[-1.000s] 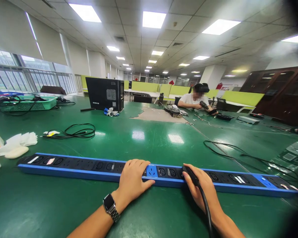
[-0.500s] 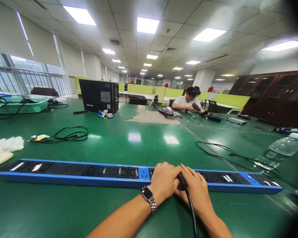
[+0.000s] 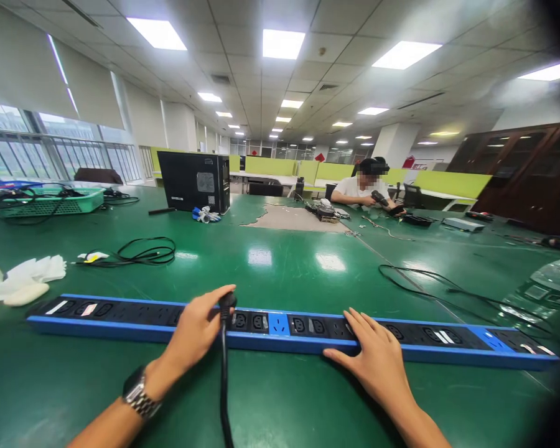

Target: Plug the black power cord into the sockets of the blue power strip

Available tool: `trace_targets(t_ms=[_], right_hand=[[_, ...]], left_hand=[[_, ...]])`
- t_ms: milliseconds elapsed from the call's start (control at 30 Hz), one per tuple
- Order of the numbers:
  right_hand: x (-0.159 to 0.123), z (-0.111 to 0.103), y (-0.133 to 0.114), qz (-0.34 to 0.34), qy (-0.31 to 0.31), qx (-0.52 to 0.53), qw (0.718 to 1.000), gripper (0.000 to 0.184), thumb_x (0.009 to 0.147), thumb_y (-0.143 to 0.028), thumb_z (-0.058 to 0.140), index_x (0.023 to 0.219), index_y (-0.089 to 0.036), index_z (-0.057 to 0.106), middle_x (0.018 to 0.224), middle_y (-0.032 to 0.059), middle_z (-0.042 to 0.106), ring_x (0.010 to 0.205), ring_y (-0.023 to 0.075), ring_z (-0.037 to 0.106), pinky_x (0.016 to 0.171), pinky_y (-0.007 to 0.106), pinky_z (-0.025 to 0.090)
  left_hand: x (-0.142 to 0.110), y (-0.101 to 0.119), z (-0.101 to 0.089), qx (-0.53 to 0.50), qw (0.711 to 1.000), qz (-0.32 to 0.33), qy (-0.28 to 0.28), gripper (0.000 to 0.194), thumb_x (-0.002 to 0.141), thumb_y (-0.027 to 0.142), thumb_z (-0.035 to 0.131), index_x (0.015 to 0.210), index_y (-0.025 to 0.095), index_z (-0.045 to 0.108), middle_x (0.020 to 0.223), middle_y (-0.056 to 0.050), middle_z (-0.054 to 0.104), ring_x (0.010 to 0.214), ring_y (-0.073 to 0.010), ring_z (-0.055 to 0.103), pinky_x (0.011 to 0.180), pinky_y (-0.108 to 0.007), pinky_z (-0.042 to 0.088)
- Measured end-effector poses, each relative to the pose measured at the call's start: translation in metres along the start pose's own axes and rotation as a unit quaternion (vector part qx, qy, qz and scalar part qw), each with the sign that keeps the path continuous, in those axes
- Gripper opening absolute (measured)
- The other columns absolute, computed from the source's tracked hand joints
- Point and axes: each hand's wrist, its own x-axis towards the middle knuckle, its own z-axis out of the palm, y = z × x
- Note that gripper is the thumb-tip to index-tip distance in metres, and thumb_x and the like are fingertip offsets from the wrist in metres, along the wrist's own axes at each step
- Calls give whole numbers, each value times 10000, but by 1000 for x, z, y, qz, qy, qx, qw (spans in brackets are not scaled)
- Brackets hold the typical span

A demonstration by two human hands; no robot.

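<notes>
A long blue-and-black power strip (image 3: 303,342) lies across the table before me, its sockets facing up. My left hand (image 3: 196,330) pinches a black power plug (image 3: 228,302) between thumb and fingers at the strip, left of the blue socket in its middle. From the plug a thick black cord (image 3: 224,379) runs down toward me. Whether the plug's pins sit in a socket is hidden. Farther right, my right hand (image 3: 376,348) grips across the strip, its fingers stretched over the top and its thumb against the near side.
Beyond the strip lie a coiled black cable (image 3: 142,252) and another loose cable (image 3: 420,277). White gloves (image 3: 37,274) are at left, a water bottle (image 3: 541,286) at right. Farther back stand a computer tower (image 3: 193,180) and a green basket (image 3: 74,202). A person (image 3: 364,186) works across the table.
My left hand has moved left along the strip with the plug, away from my right hand. My right hand has come off the plug area and now spans the strip.
</notes>
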Motion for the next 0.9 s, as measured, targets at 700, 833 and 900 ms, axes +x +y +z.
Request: trace_targets(t_ms=[700, 833, 900], right_hand=[[43, -24, -182, -103, -120, 264, 951, 563, 774, -375, 700, 1285, -191, 549, 1304, 96, 601, 1195, 290, 508, 1047, 480, 359], [54, -17, -227, -117, -136, 294, 939, 492, 795, -257, 660, 1271, -202, 550, 1187, 72, 664, 1096, 268, 554, 1004, 471, 371], [55, -12, -240, -114, -133, 297, 939, 407, 812, -197, 616, 1216, -220, 581, 1111, 54, 693, 1048, 255, 575, 1008, 488, 349]], left_hand=[[-19, -25, -4, 182, 976, -7, -118, 965, 745, 266, 703, 1504, 229, 109, 1364, -138, 551, 1283, -294, 476, 1110, -601, 224], [-21, -27, 0, 198, 974, -3, -106, 915, 732, 60, 524, 1512, 240, 81, 1335, -103, 577, 1244, -247, 517, 1114, -556, 250], [-21, -29, 1, 200, 975, -5, -99, 893, 730, 25, 454, 1515, 241, 88, 1302, -96, 600, 1215, -232, 542, 1108, -546, 266]])
